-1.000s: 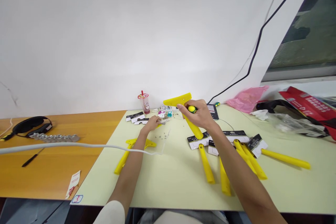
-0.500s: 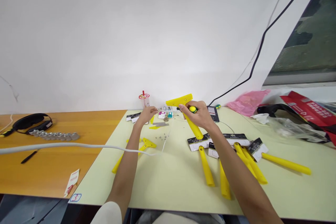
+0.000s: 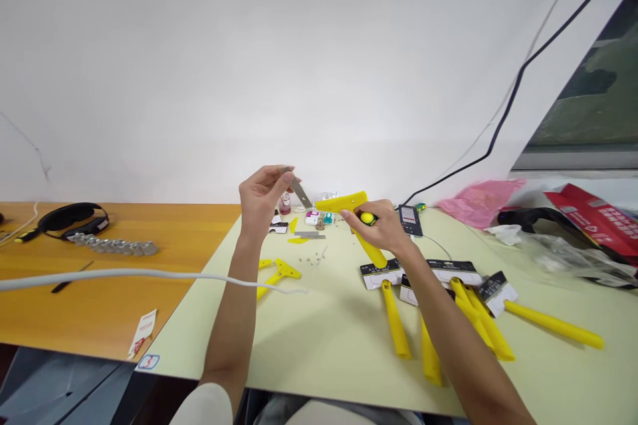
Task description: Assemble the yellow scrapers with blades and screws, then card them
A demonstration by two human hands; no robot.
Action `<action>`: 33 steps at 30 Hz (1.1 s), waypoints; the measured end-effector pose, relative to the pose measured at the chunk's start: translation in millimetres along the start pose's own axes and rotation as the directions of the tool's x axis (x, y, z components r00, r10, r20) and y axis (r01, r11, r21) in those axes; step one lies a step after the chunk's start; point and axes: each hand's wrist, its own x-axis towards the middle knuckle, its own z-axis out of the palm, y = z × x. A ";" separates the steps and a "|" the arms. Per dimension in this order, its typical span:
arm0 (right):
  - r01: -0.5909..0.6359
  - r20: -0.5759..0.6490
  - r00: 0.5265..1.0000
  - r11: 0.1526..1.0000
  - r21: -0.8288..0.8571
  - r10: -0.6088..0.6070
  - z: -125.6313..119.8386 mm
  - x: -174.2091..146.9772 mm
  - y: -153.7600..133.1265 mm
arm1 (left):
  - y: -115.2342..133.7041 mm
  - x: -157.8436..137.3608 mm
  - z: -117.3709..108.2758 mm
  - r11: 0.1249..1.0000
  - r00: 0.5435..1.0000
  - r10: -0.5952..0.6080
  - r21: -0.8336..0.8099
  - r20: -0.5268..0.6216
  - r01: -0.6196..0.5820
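My left hand [image 3: 260, 198] pinches a flat grey metal blade [image 3: 302, 195] between thumb and fingers, raised above the table's far part. The blade's lower end points toward the head of a yellow scraper [image 3: 339, 202]; I cannot tell whether they touch. My right hand [image 3: 385, 227] is closed round this scraper just below its wide head, its handle slanting down. The round yellow end of what looks like a screwdriver handle [image 3: 368, 218] shows in the same hand. Beneath, more grey blades [image 3: 308, 235] and several small screws [image 3: 310, 259] lie on the pale table.
Several yellow scraper handles [image 3: 396, 322] with black-and-white cards lie at right. Other yellow scraper parts [image 3: 282, 271] lie by my left forearm. A lidded cup [image 3: 285, 204], a small black device [image 3: 410, 220] and a pink bag [image 3: 478, 202] stand further back. A white cable [image 3: 149, 273] crosses the view.
My left hand has risen from the far part of the table and now has a metal blade in it. My right hand still holds the scraper, slightly lower, its head tilted differently.
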 end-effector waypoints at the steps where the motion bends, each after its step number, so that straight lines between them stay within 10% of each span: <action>1: 0.002 0.004 1.000 1.000 0.002 -0.002 0.5 -0.2 -0.6 | -0.3 -1.0 1.1 1.000 1.000 -0.009 0.022 0.008 0.009; 22: -0.248 0.344 0.916 0.965 0.084 0.205 12.1 -1.3 -11.3 | -8.3 -19.2 35.5 0.993 0.921 -0.098 0.096 0.378 0.066; 33: -0.332 0.230 0.930 0.926 0.179 0.288 28.9 -3.9 -21.7 | -7.4 -21.4 38.2 0.990 0.916 -0.130 0.103 0.379 0.098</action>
